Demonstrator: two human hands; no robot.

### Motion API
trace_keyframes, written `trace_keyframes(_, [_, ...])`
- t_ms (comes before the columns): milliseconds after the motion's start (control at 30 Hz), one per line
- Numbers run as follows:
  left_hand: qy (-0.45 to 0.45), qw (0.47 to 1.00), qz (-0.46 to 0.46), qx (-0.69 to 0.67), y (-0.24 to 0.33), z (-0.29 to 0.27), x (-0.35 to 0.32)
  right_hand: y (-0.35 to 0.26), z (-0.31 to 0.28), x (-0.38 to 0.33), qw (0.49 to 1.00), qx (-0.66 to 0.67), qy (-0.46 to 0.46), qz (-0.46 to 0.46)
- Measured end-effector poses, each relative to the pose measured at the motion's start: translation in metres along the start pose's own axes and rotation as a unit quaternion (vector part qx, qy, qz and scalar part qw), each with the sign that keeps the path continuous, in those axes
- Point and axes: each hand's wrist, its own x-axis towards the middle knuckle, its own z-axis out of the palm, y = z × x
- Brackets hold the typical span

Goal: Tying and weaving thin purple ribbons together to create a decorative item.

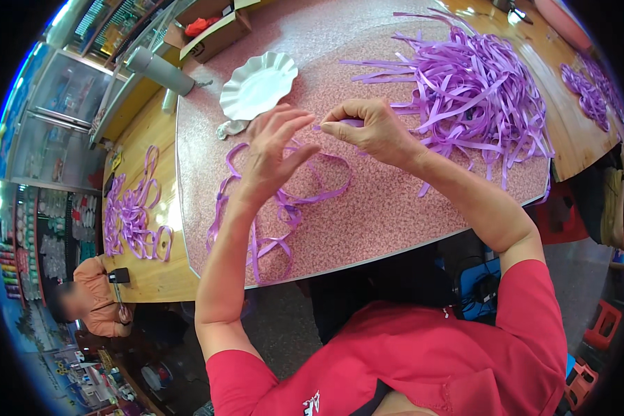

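Note:
My right hand (376, 133) pinches a short end of purple ribbon (352, 123) between thumb and fingertips, above the pink speckled mat. To its left, my left hand (274, 149) is open, its fingers stretched out, slightly blurred and apart from the right. Beneath and around the left hand lie loops of purple ribbon (340, 188), some with small darker joins; my left forearm hides part of them. A large tangled heap of purple ribbons (475, 90) rests at the right, beyond my right forearm.
A white scalloped dish (260, 84) sits at the mat's far side, near a grey bottle (161, 71) and a cardboard box (215, 36). More ribbon loops lie on the wooden table at left (133, 211) and far right. A person in orange (98, 295) sits at lower left.

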Motion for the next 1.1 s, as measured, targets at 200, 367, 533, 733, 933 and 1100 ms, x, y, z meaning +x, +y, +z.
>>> trace_keyframes(200, [0.052,0.996,-0.031,-0.069,0.027,-0.003,-0.006,-0.001,0.008,-0.005,1.000,0.012,-0.011,-0.025])
trace_keyframes(367, [0.099,0.995,0.010,-0.016,0.037,-0.004,-0.008,0.003,0.013,-0.008,0.998,0.050,-0.026,-0.021])
trace_keyframes(533, [0.057,0.998,0.023,0.013,0.036,-0.009,-0.016,-0.001,0.015,-0.011,0.998,0.024,-0.061,-0.015])
trace_keyframes(733, [-0.002,0.998,-0.058,-0.008,0.038,-0.009,-0.026,-0.002,0.016,-0.014,0.996,0.008,-0.084,-0.006])
trace_keyframes(933, [0.025,0.995,-0.053,-0.076,0.041,-0.004,-0.028,-0.002,0.017,-0.014,0.997,0.012,-0.072,-0.033])
trace_keyframes(1100, [-0.016,0.989,-0.092,-0.111,0.037,-0.010,-0.027,-0.004,0.017,-0.016,0.993,-0.038,-0.083,-0.076])
